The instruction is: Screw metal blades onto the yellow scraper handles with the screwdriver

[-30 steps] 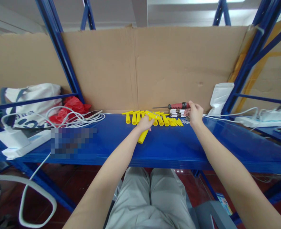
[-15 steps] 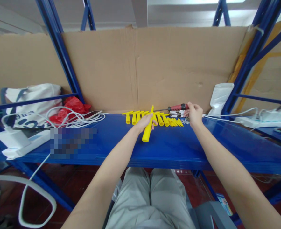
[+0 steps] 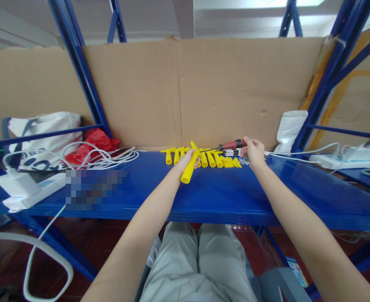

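My left hand (image 3: 187,161) is closed around a yellow T-shaped plastic piece (image 3: 188,171), its wide round end tilted toward me. My right hand (image 3: 254,152) grips the end of a screwdriver with a red and black handle (image 3: 233,144). The screwdriver's thin shaft points left and its tip reaches the yellow piece near my left fingers; whether it sits in a screw is too small to tell. Behind my left hand, several like yellow T-shaped pieces (image 3: 218,161) lie in a row. Small yellow wedge-shaped parts (image 3: 233,162) and tiny metallic bits (image 3: 244,160) lie close to my right hand.
White and dark sticks (image 3: 232,152) lie behind the wedges. On the blue table (image 3: 222,197), coiled white cable (image 3: 115,157), a red plastic bag (image 3: 97,142) and a power strip (image 3: 43,191) occupy the left. A white pouch (image 3: 291,130) leans at right. Cardboard (image 3: 134,92) stands behind.
The yellow piece has turned in my left hand, its wide end swinging left. The screwdriver has shifted slightly left with my right hand, its tip now at the yellow piece.
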Demonstrator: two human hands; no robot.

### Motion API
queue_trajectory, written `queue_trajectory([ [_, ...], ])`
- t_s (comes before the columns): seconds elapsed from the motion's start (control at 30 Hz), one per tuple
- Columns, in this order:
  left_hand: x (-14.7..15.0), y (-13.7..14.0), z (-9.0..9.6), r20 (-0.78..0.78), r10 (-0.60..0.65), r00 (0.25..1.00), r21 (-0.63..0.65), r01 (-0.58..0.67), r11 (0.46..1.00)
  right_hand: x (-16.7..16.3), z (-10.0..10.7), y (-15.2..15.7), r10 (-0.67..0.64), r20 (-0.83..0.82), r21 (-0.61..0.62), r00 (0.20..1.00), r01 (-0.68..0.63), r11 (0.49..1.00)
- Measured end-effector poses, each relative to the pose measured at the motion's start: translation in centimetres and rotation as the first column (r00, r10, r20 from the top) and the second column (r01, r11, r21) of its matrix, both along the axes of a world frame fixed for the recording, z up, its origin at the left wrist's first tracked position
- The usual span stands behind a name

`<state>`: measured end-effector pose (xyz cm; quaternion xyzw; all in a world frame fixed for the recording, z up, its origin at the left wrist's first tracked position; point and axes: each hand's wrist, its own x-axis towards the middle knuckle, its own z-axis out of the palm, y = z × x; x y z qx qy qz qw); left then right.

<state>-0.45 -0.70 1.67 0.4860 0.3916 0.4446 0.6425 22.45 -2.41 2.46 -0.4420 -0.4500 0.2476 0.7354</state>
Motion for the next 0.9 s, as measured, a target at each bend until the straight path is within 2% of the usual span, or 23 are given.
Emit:
queue_trajectory([
  [0.23,0.14,0.10,-0.02,-0.004,0.099,0.995,0.021,-0.099,0.995,-0.02,-0.05,-0.08,-0.006,0.012,-0.002,1.000,0.006,1.000],
  [0.47,0.13,-0.13,0.13,-0.057,0.067,0.996,0.023,-0.065,0.998,-0.11,0.10,-0.18,-0.025,0.000,-0.018,1.000,0.025,1.000],
  [0.9,-0.10,0.30,-0.06,0.032,0.030,0.999,0.029,-0.031,0.999,0.03,0.30,-0.40,-0.012,0.059,-0.052,0.998,0.015,0.999],
])
